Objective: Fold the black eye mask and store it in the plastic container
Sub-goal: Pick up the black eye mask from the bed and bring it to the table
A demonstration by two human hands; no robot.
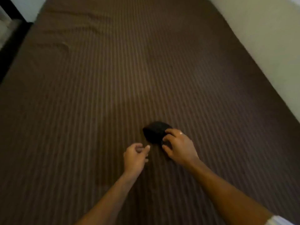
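I see the small black fabric eye mask [155, 133] lying bunched on the brown striped bed sheet [113, 78], looks already folded into a compact lump. My right hand [177, 146] sits on the mask's near-right edge, fingers curled down onto it, gripping or pinning it, likely to keep the fold from springing open. My left hand [135, 155] is just left of the mask, apart from it, loosely curled and holding nothing, probably ready to help tuck or lift. No plastic container in view, so storing isn't started. Pale wall [259, 38] runs right of the mask, beyond the bed edge. Frame is blurry; exact finger contact is hard to confirm.
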